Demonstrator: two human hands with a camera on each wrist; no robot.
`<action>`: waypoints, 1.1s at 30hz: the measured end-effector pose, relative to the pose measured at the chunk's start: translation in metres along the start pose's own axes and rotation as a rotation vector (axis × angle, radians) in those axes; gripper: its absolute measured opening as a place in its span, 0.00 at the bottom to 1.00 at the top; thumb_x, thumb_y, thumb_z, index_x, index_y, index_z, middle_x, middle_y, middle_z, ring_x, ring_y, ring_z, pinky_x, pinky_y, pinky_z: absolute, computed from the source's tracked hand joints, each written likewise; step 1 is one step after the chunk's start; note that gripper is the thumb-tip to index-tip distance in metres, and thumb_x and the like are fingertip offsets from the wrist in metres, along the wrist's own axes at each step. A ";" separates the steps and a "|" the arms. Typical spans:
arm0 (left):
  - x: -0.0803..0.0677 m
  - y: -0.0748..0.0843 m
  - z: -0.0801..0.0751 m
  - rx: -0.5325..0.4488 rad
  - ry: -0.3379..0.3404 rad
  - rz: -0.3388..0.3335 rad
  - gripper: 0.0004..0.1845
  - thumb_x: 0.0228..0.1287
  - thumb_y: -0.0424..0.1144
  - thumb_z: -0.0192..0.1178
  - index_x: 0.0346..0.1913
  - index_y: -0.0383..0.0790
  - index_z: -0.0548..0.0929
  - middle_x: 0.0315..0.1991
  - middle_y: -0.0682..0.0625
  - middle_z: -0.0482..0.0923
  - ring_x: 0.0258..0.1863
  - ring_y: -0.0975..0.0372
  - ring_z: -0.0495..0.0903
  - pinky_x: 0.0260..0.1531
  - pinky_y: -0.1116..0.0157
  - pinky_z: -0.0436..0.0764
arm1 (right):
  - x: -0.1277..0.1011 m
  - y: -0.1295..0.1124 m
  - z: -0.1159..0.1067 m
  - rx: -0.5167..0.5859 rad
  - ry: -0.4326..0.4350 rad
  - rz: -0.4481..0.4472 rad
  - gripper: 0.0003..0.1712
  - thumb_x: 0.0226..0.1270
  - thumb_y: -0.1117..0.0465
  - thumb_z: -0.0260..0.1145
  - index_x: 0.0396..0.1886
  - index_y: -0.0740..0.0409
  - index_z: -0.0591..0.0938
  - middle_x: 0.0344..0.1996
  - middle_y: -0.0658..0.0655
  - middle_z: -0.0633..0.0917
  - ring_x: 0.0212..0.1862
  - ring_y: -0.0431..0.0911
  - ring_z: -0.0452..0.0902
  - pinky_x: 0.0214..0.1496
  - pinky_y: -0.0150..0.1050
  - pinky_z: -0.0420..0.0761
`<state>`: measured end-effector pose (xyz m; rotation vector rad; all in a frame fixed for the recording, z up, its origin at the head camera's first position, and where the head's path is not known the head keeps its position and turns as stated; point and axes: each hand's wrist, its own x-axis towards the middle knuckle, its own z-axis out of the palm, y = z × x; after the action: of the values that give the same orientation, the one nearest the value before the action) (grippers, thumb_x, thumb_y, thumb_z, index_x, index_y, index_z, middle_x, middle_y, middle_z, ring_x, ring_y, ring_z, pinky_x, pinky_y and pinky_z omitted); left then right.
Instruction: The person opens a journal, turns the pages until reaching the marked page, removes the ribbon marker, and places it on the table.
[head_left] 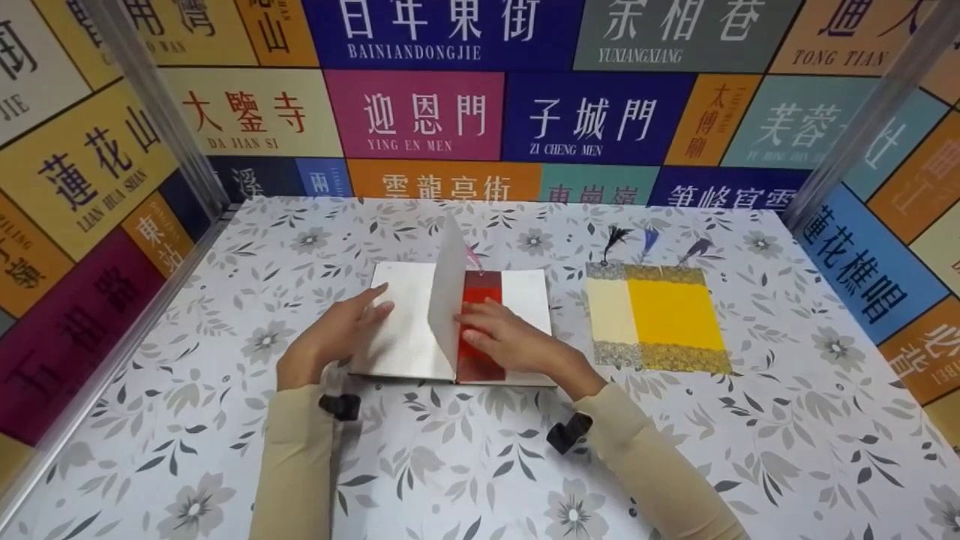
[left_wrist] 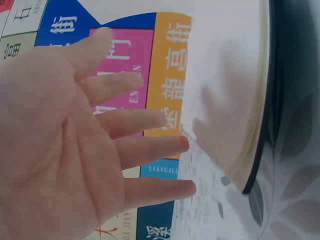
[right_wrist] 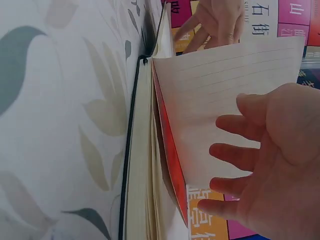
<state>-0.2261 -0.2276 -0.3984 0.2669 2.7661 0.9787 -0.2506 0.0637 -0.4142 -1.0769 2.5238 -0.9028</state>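
Note:
An open notebook (head_left: 409, 337) with white pages lies on the table, and one lined page (right_wrist: 200, 100) stands up from its middle. Against the gutter of the right-hand side rests a red bookmark (head_left: 480, 367) with a dark top band and a pink tassel (head_left: 473, 257). My left hand (head_left: 334, 330), fingers spread, is over the outer part of the left page; its palm and fingers (left_wrist: 155, 145) are straight and hold nothing. My right hand (head_left: 517, 341) is over the red bookmark, its fingertips beside the raised page. In the right wrist view its fingers are spread and extended.
Right of the notebook lie a cream bookmark (head_left: 611, 311) and yellow bookmarks (head_left: 675, 315) with glittery bands. Black, blue and purple tassels (head_left: 694, 251) stick out above them. A flower-patterned cloth (head_left: 420, 465) covers the table. Panels with printed place names (head_left: 424, 116) stand around it.

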 end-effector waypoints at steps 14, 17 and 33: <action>0.000 0.008 -0.002 -0.044 0.089 0.005 0.38 0.76 0.62 0.44 0.80 0.45 0.54 0.81 0.39 0.47 0.81 0.44 0.47 0.79 0.44 0.49 | -0.003 -0.009 0.017 -0.172 -0.147 0.159 0.27 0.80 0.58 0.51 0.75 0.40 0.69 0.80 0.52 0.59 0.82 0.63 0.38 0.80 0.68 0.40; 0.003 0.013 0.002 -0.028 0.036 0.002 0.40 0.73 0.61 0.51 0.81 0.48 0.53 0.82 0.40 0.43 0.81 0.44 0.45 0.79 0.44 0.49 | -0.004 -0.008 0.018 -0.180 -0.144 0.149 0.27 0.80 0.58 0.51 0.75 0.39 0.69 0.81 0.51 0.58 0.82 0.64 0.38 0.79 0.69 0.40; 0.012 0.019 0.029 0.189 -0.198 -0.023 0.48 0.66 0.57 0.63 0.81 0.49 0.51 0.83 0.42 0.38 0.82 0.45 0.38 0.79 0.43 0.48 | -0.004 -0.005 0.023 -0.195 -0.128 0.118 0.28 0.80 0.60 0.51 0.75 0.39 0.68 0.81 0.50 0.57 0.81 0.67 0.40 0.78 0.71 0.41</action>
<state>-0.2290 -0.1933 -0.4101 0.3391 2.6732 0.6472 -0.2347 0.0539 -0.4297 -0.9921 2.5769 -0.5478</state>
